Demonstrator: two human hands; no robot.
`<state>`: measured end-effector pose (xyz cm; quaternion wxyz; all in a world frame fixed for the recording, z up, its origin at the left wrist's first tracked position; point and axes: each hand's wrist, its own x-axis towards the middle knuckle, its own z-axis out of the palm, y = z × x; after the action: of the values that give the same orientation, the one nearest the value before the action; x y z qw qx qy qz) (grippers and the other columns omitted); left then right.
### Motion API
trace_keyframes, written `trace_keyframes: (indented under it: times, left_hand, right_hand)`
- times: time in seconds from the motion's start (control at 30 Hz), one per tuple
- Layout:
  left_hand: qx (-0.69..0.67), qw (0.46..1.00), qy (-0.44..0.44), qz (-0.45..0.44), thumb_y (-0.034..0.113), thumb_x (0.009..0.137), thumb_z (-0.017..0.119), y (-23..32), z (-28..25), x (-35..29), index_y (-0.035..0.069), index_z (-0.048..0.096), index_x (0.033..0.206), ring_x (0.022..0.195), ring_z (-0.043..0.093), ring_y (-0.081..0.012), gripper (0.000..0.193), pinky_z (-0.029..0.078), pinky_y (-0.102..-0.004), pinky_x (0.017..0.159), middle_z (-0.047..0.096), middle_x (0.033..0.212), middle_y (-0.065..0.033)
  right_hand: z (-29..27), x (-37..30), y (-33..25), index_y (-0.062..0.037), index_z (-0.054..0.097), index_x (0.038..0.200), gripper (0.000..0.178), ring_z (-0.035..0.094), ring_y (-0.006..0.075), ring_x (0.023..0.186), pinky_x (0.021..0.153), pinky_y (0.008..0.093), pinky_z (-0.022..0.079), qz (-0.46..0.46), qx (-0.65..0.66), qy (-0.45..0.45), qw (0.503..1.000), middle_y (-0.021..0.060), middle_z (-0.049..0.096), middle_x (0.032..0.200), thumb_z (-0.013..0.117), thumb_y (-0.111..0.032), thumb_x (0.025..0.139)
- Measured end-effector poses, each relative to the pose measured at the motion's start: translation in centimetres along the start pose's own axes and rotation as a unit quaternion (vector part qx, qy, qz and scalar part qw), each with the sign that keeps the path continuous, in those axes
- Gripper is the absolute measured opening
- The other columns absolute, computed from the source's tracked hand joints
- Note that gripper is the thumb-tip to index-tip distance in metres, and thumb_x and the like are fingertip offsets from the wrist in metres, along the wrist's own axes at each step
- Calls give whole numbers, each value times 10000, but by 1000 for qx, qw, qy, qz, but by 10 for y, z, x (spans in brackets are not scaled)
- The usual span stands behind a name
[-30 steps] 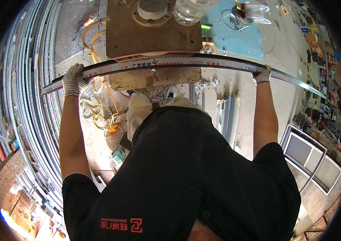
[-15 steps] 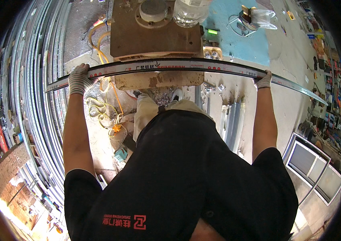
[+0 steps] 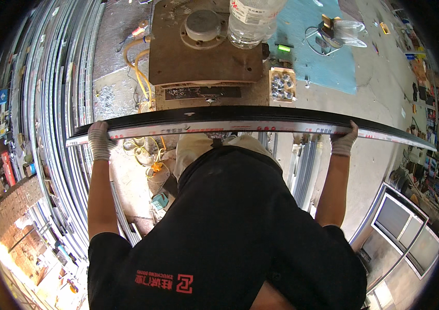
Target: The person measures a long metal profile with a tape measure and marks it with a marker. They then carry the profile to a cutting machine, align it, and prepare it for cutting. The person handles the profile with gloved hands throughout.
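Observation:
A long black metal profile (image 3: 214, 114) with a printed film strip along its near side spans the view from left to right in front of me. Near its left end, my gloved left hand (image 3: 99, 139) is closed round it. My right hand (image 3: 343, 139), also in a striped glove, grips it well to the right, and the profile runs on past that hand. It hangs over the near side of a brown machine table (image 3: 173, 62), closer to my body than the table's plate. The palms and some fingers are hidden.
A clear plastic bottle (image 3: 250, 26) stands on the machine table beside a round metal boss (image 3: 202, 25). Right of it lie a box of small parts (image 3: 282, 85) and a blue sheet (image 3: 328, 67). Long profiles (image 3: 59, 103) are stacked at the left. A yellow hose (image 3: 139, 67) hangs by the table.
Both hands have drawn the profile back toward my body, away from the machine table. It has tilted, so its black face shows more. The parts box has come into fuller view.

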<state>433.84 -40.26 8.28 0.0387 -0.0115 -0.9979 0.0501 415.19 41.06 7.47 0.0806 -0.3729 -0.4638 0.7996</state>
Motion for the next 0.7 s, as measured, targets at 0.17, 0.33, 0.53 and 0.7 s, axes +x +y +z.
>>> trace_keyframes:
  times: [0.17, 0.33, 0.53, 0.7]
  left_hand:
    - [-16, 993, 113, -38, 411, 546, 820, -66, -14, -49, 48, 588, 944, 1052, 583, -390, 587, 456, -524, 940, 634, 1020, -168]
    - [37, 991, 89, -88, 217, 616, 803, -151, 4, -110, 51, 587, 1049, 1127, 579, -384, 512, 420, -498, 1061, 648, 1124, -158]
    - [-602, 562, 247, -510, 192, 776, 755, -222, 73, -160, 58, 648, 1097, 1024, 622, -242, 363, 502, -389, 968, 663, 1051, -86]
    - [-656, 571, 261, -419, 121, 854, 711, -239, 54, -147, 38, 712, 998, 977, 653, -242, 165, 542, -391, 908, 704, 1010, -86]
  right_hand:
    - [40, -101, -17, -51, 655, 1145, 447, 605, 321, 1103, 975, 496, 496, -48, 91, -18, 995, 122, 666, 1178, 640, -366, 829]
    - [22, -135, -79, -67, 630, 1248, 545, 605, 350, 1125, 1023, 532, 469, -171, 85, -6, 982, 162, 663, 1196, 534, -500, 932]
    - [30, -154, -170, -34, 627, 1237, 556, 661, 405, 1029, 997, 573, 502, -262, 37, 45, 963, 211, 693, 1119, 584, -455, 877]
    - [90, -246, -96, -60, 611, 1244, 487, 576, 334, 1141, 1018, 542, 472, -285, 16, 26, 958, 192, 599, 1243, 615, -383, 880]
